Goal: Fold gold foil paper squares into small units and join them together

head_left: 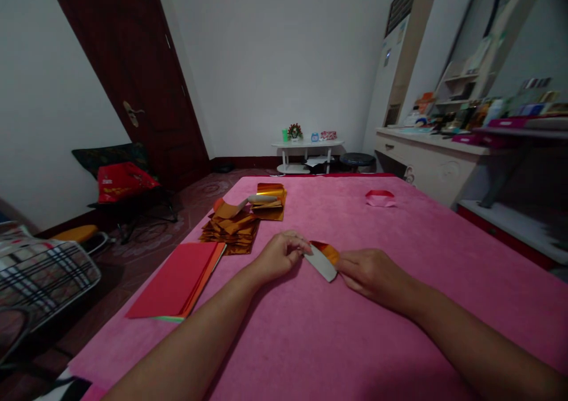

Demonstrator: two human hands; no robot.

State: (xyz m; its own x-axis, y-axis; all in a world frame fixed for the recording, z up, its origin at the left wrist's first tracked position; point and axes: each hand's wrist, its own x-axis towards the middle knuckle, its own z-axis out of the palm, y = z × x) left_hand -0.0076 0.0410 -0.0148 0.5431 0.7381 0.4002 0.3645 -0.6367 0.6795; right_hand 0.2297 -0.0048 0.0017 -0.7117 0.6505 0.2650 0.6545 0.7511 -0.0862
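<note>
Between my two hands, just above the pink cloth (346, 330), is a folded piece of paper (321, 263), pale grey outside and orange-gold inside. My left hand (284, 252) pinches its upper left end with thumb and fingertips. At the right side, my right hand (366, 274) has its fingers closed on the orange edge. The paper stands partly open like a small pocket or loop. Farther left lie a pile of folded gold paper (231, 232) and a shiny gold stack (271, 195). Nearer on the left rests a stack of red and coloured paper sheets (177, 274).
A pink-and-red paper loop (380, 198) sits toward the far right of the cloth. Beyond the table are a small white stand (306, 145) and a dark round stool (357, 159). A drawer cabinet (426, 155) stands right; a chair with a red bag (126, 181) stands left.
</note>
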